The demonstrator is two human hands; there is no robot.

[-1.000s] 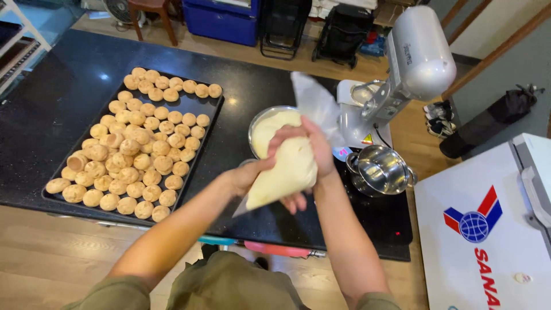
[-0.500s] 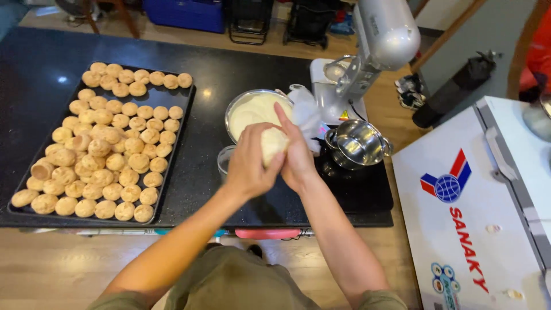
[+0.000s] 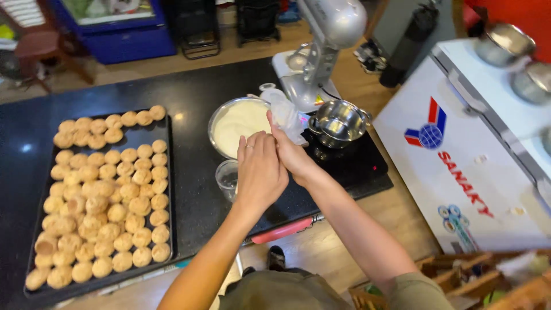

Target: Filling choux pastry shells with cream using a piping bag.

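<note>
Dark and glossy, the stone surface (image 3: pixel 195 97) runs across a kitchen with a wooden floor, a blue cabinet standing at the far wall. Both hands meet over the middle of it. The left hand (image 3: pixel 259 172) lies palm down, fingers closed over the bulk of a clear piping bag (image 3: pixel 287 115), which is hidden under it for the most part. The right hand (image 3: pixel 294 154) presses in from the side, its grip closed on the same bag, whose crumpled plastic top sticks up past the fingertips toward the mixer. The bag sits just beside the rim of a metal bowl (image 3: pixel 240 123) filled with pale cream, and the hands hang partly over that bowl's near edge.

Directly below the left hand stands a small clear cup (image 3: pixel 227 179), near the wrist; whether it touches the hand I cannot tell. To the right of the hands, an empty steel pot (image 3: pixel 338 121) rests on a black cooktop (image 3: pixel 356 163), close to the base of a silver stand mixer (image 3: pixel 321 51).

Well apart to the left lies a black baking tray (image 3: pixel 172 172), crowded with rows of small golden puff pastries (image 3: pixel 103 201), some piled on one another in the middle. On the right side stands a white chest freezer (image 3: pixel 459 172), with two metal bowls (image 3: pixel 505 43) on its lid.
</note>
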